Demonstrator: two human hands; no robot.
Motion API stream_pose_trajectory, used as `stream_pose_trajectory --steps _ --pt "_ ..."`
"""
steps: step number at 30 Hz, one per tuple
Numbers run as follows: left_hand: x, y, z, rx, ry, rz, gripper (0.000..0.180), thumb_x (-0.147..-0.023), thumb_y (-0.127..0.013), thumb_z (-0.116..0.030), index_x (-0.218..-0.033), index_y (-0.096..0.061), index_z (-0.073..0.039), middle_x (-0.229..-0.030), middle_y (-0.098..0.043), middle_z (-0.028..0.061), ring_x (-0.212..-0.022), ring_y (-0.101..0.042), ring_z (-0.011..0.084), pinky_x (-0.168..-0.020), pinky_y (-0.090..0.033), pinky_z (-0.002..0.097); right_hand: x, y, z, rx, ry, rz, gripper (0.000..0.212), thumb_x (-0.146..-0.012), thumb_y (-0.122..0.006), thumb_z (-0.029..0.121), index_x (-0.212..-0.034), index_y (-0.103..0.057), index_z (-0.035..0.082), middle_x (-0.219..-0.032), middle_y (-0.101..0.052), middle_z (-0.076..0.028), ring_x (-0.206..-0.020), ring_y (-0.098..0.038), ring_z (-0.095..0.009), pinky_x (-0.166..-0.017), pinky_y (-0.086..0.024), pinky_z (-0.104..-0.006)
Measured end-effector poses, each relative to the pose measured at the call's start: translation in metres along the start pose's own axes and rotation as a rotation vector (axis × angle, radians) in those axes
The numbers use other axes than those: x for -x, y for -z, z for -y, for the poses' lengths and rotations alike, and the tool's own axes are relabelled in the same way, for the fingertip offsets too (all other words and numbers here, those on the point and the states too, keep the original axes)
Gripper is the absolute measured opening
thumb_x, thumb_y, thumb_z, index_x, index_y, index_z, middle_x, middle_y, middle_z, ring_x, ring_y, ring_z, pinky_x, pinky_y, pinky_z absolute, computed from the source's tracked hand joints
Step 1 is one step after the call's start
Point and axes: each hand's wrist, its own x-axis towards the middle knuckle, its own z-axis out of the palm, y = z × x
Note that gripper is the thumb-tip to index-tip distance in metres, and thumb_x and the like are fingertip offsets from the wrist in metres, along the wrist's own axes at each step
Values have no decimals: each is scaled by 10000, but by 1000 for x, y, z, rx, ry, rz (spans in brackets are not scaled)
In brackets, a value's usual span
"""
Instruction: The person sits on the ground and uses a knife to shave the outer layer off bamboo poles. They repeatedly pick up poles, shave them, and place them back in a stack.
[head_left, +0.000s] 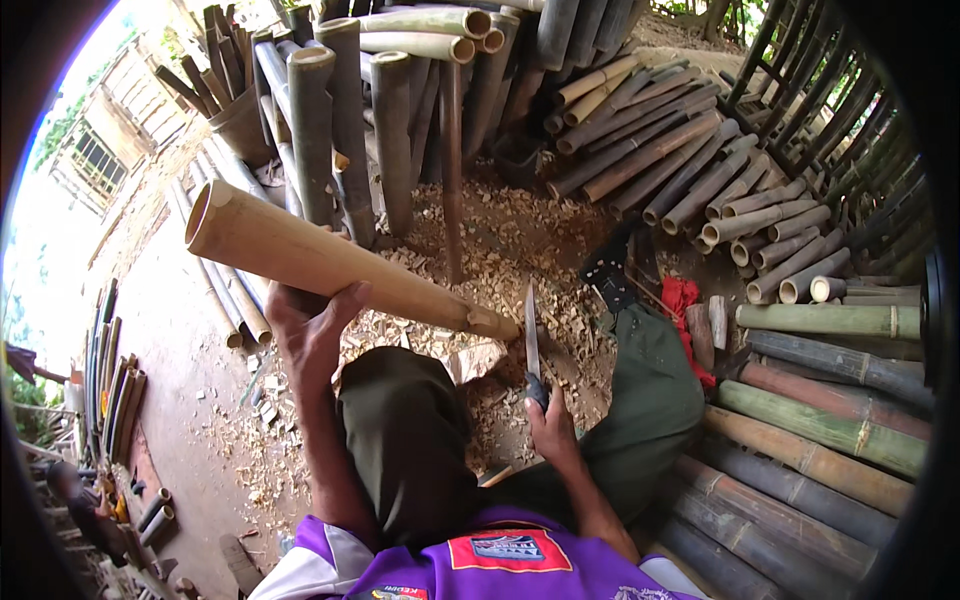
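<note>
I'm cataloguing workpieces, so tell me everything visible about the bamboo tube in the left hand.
The bamboo tube is pale tan and smooth-looking, with a ringed node near its lower right end. Its upper left end is open, showing a hollow inside and pale rim, and looks wider, perhaps from being nearer the camera. It slants down to the right above scattered chips, the left hand holding it from beneath. The knife blade is just right of its lower end; contact is unclear.

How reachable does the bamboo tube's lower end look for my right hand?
Probably yes: the right hand is close to that end of the bamboo tube, with only the knife it grips showing between them.
</note>
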Motion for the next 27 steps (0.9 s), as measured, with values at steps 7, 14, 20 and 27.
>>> stream_pose_trajectory --steps 7,14,20,27 --pt "-5 -5 -12 -32 -37 242 586 -738 -851 -41 -1277 -636 37 -1173 -690 133 -1090 -693 260 -990 -546 406 -17 24 97 -83 280 -4 282 -1038 -574 244 -1186 -476 24 -920 -656 -301 -897 -658 -524 -720 -487 -583" --pt "0 -8 -3 94 -119 357 687 -668 -874 12 -1295 -593 45 -1262 -636 172 -1126 -650 259 -973 -544 421 14 63 184 -211 614 -186 435 -1057 -574 208 -1389 -421 -28 -928 -662 -298 -908 -690 -497 -697 -531 -514" --pt "0 -15 0 140 -77 349 723 -692 -870 12 -1339 -548 53 -1276 -610 195 -1137 -641 280 -977 -536 427 -42 13 66 268 67 48 319 -1043 -558 264 -1234 -463 27 -955 -681 -338 -906 -671 -536 -740 -534 -584" --pt "-13 -10 20 286 -3 68 644 -824 -769 -25 -1407 -509 55 -1198 -649 176 -1156 -637 254 -1014 -525 422 -9 39 79 -73 232 -120 338 -1024 -611 245 -1232 -461 25 -788 -642 -176 -639 -678 -331 -590 -532 -444"
